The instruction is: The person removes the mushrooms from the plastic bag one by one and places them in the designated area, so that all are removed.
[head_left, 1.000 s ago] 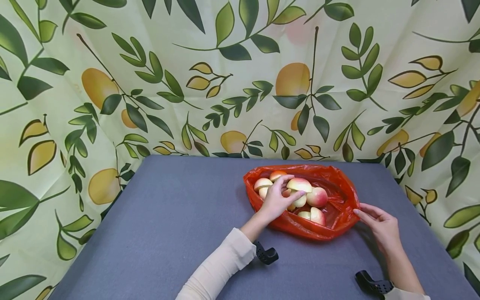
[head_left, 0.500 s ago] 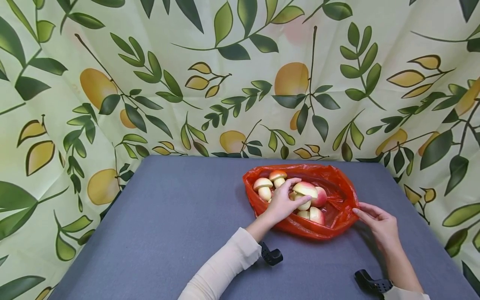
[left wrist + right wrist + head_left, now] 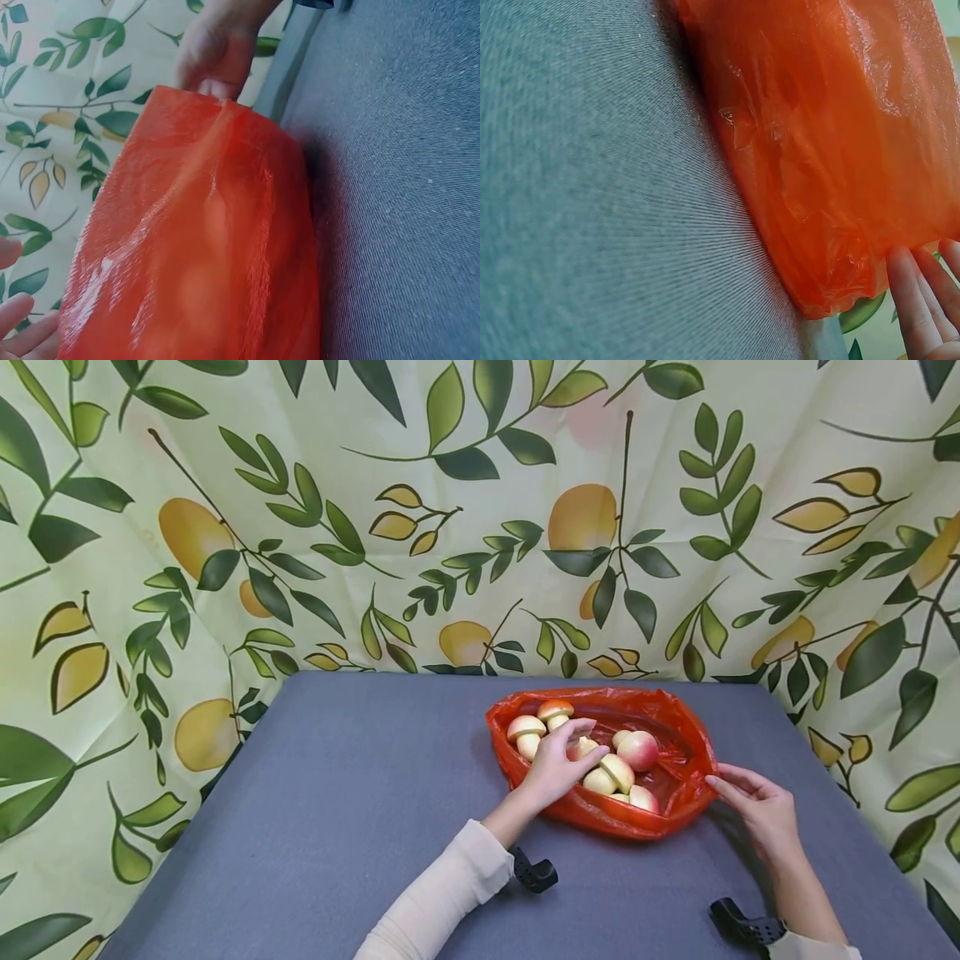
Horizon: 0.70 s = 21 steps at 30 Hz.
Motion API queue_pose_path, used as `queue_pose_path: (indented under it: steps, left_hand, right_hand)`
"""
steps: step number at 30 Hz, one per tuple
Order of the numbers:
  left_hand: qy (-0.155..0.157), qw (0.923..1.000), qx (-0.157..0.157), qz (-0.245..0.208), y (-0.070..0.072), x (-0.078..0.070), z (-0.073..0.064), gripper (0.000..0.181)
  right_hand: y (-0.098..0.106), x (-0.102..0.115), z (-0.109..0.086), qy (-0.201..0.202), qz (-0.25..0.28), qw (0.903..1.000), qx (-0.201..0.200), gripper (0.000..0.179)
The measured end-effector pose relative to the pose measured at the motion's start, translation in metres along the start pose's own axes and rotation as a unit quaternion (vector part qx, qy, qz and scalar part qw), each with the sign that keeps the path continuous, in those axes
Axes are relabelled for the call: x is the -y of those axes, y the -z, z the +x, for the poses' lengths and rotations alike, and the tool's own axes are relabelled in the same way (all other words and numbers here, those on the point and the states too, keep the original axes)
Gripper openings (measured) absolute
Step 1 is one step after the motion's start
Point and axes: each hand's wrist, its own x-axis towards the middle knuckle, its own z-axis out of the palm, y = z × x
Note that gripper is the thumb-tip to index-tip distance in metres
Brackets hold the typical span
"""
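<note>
A red plastic bag (image 3: 678,747) lies with its mouth spread wide, holding several toy mushrooms with pinkish-red caps and cream stems. Over its left part is my left hand (image 3: 557,767), thumb and fingers apart, with no mushroom gripped. A mushroom (image 3: 617,772) lies tilted just beyond the thumb, and another (image 3: 636,750) sits behind it. Two more, one mushroom (image 3: 527,727) and an orange-capped mushroom (image 3: 555,710), stand at the bag's left end. My right hand (image 3: 765,810) pinches the bag's right rim. In the left wrist view, the bag's wall (image 3: 195,225) hides the contents.
The bag rests on a grey-blue cloth-covered table (image 3: 360,793), toward its back right. A leaf-and-fruit patterned curtain (image 3: 480,502) hangs behind and along both sides. Black wrist cameras, such as the left wrist camera (image 3: 535,872), sit below the hands.
My left hand shifted slightly right with a mushroom, let it go, and drew back a little left. That mushroom now lies tilted among the others. The right hand kept its grip on the rim.
</note>
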Motion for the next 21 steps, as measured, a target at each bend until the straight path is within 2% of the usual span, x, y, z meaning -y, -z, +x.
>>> queue_pose_path:
  steps: [2, 7, 9, 15, 21]
  left_hand:
    - [-0.012, 0.9998, -0.009, -0.014, 0.004, -0.001, -0.004, 0.038]
    - [-0.04, 0.9978, -0.019, -0.05, 0.02, -0.024, -0.017, 0.032]
    - [-0.045, 0.9968, -0.023, -0.062, 0.024, -0.027, -0.02, 0.032]
    - [-0.044, 0.9953, -0.044, -0.074, 0.027, -0.004, -0.024, 0.032]
    - [-0.04, 0.9931, -0.056, -0.095, 0.041, 0.008, -0.037, 0.03]
  right_hand:
    - [-0.001, 0.0, 0.0, 0.008, 0.001, 1.0, 0.003, 0.025]
    - [-0.001, 0.001, 0.003, 0.009, -0.016, 0.9998, -0.003, 0.024]
    - [-0.001, 0.003, 0.003, 0.01, -0.023, 0.9997, -0.002, 0.024]
    - [0.0, 0.008, 0.002, 0.009, -0.034, 0.9993, 0.01, 0.024]
    - [0.003, 0.01, 0.001, -0.005, -0.063, 0.9979, 0.012, 0.024]
